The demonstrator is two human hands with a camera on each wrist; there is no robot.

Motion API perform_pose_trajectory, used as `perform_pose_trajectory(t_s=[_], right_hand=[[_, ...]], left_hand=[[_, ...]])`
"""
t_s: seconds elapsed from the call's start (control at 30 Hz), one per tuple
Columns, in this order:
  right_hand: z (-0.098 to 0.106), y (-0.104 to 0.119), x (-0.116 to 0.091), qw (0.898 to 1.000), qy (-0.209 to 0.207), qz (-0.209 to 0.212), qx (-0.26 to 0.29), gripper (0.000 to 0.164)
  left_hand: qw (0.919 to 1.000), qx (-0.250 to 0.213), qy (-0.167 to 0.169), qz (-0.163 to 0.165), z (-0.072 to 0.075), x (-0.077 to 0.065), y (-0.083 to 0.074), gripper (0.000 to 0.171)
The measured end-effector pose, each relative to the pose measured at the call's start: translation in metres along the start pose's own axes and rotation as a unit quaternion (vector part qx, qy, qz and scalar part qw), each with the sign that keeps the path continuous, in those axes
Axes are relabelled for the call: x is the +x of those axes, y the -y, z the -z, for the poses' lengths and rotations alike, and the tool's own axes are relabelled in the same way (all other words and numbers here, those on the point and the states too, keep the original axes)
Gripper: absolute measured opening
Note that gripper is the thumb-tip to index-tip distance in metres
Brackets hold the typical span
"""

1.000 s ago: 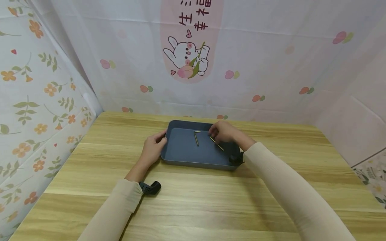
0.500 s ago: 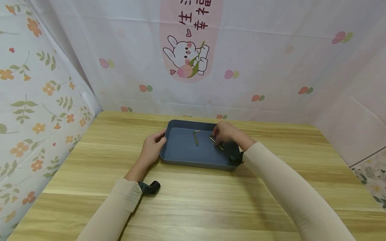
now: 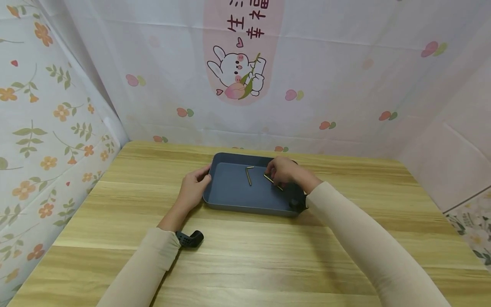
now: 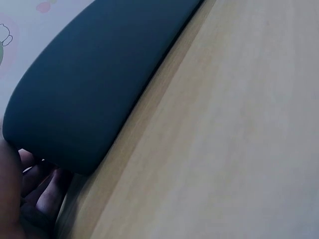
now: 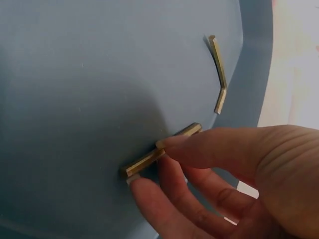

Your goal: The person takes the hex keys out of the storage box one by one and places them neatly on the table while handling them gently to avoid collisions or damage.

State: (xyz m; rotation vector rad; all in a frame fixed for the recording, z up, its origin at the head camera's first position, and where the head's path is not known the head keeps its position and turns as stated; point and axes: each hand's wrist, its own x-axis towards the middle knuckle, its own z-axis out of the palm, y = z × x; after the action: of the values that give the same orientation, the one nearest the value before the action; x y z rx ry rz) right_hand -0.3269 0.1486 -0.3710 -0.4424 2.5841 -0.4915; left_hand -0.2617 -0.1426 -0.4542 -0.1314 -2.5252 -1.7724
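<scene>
A blue-grey rectangular tray (image 3: 230, 194) sits toward the back of the table. My left hand (image 3: 193, 189) grips its left side, thumb at the rim; in the left wrist view the fingers (image 4: 46, 194) curl behind the tray's corner. Inside lie two brass-coloured hex keys. The L-shaped one (image 3: 249, 177) rests on the tray floor near the middle. Over the tray's right part, my right hand (image 3: 285, 171) pinches the other hex key (image 5: 142, 164), thumb on top and fingers beneath. Fingers partly cover this key, and its short arm does not show plainly.
The tray stands on a wood-grain table (image 3: 245, 256), close to its back edge. A white printed cloth (image 3: 330, 76) hangs right behind it, and a floral cloth (image 3: 57, 136) hangs along the left. Dark wrist cameras (image 3: 190, 239) sit on both wrists.
My right hand's fingers have come onto the right hex key, and that key has shifted slightly left. My left hand and the tray stay in place.
</scene>
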Motion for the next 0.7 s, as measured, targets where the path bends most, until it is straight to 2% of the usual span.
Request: perform_pose_trajectory(t_s=[0.3, 0.7], right_hand=[[-0.0032, 0.0015, -0.0005, 1.0, -0.005, -0.015, 0.011, 0.039], [-0.004, 0.0, -0.0013, 1.0, -0.012, 0.005, -0.002, 0.032]], left_hand=[[0.9999, 0.01, -0.002, -0.005, 0.0012, -0.0005, 0.0024, 0.045], [0.9999, 0.011, -0.006, -0.008, 0.0003, 0.0008, 0.0014, 0.046]])
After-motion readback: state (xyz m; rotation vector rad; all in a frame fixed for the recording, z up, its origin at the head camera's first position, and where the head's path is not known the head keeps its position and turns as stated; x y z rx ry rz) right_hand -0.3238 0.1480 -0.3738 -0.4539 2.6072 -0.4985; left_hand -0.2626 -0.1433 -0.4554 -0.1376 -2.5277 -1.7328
